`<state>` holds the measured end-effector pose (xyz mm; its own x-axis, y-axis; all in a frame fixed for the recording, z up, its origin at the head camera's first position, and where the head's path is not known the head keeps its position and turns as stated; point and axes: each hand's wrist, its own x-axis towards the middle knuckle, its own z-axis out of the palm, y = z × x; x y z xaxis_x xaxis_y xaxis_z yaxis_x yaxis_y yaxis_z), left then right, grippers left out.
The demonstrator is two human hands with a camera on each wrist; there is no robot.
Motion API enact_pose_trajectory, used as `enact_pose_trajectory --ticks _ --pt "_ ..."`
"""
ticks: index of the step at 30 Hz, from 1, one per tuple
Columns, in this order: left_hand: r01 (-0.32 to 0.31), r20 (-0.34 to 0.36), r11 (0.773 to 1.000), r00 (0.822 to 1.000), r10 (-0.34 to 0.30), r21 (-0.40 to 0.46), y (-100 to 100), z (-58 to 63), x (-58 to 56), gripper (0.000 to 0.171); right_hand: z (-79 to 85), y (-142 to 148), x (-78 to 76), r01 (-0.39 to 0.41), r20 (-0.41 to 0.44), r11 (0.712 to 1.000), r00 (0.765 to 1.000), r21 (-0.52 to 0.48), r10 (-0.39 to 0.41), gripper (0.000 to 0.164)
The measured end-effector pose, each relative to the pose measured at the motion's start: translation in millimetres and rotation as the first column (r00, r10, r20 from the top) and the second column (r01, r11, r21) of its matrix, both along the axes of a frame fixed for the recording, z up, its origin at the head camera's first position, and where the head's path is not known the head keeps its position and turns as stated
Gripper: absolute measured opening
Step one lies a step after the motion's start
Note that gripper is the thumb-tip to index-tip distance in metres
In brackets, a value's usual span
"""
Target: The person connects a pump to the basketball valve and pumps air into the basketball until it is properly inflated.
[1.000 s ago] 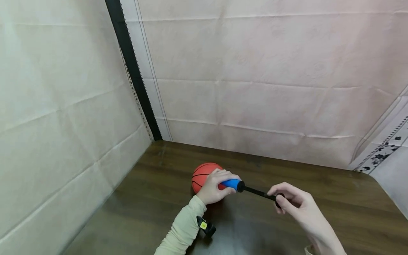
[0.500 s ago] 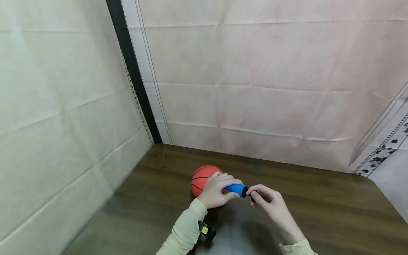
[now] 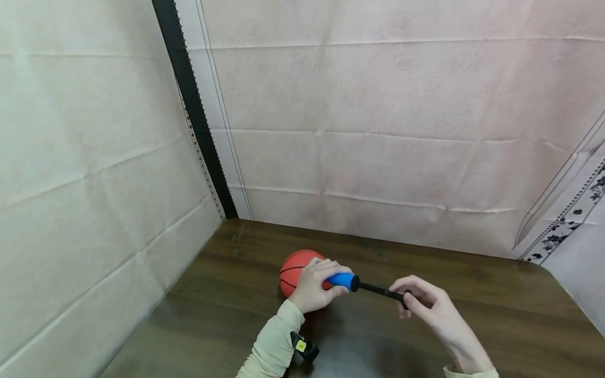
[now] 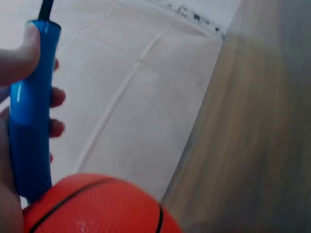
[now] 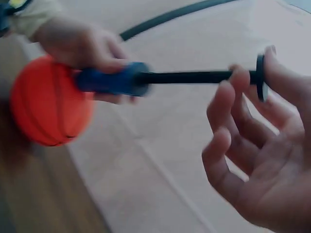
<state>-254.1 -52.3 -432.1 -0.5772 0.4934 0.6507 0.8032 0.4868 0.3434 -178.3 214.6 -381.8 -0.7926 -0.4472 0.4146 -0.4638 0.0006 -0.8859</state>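
Note:
My left hand grips the blue barrel of a small hand pump, thumb on one side and fingers round the other. The barrel's far end meets an orange-red toy basketball with black lines, which sits on the table. Whether a needle sits in the ball is hidden. A black plunger rod stands well out of the barrel. At its round end cap, my right hand pinches the rod with thumb and fingers.
The brown wooden table runs back to a pale creased cloth wall. Another pale wall closes off the left side. A black strip marks the corner between them.
The right hand pushed the plunger rod into the barrel, then drew it back out to the right. The left hand keeps its grip on the pump, and the ball stays beside it.

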Motion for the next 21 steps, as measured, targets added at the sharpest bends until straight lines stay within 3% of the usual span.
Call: enact_pose_trajectory --ticks 4,9,15,21 --pt "-0.009 -0.029 0.999 1.0 0.008 -0.039 11 -3.2 2.2 0.032 -19.6 -21 -14.0 -0.043 0.012 0.998 0.999 -0.036 0.044 0.023" --pt "0.024 -0.111 0.999 0.993 -0.028 -0.04 16 -6.4 0.2 0.032 -29.7 -39 -16.4 0.015 0.05 1.0 0.999 -0.012 -0.015 0.02" --pt "0.109 -0.045 0.994 0.993 -0.109 -0.005 9 -6.0 -2.5 0.033 -3.7 -31 1.7 0.105 0.071 0.991 0.991 0.083 -0.111 0.019" --pt "0.048 0.035 0.997 0.998 -0.051 0.068 -3 -1.7 -3.0 0.035 21.1 -6 24.3 0.103 -0.014 0.992 0.995 0.074 -0.102 0.019"
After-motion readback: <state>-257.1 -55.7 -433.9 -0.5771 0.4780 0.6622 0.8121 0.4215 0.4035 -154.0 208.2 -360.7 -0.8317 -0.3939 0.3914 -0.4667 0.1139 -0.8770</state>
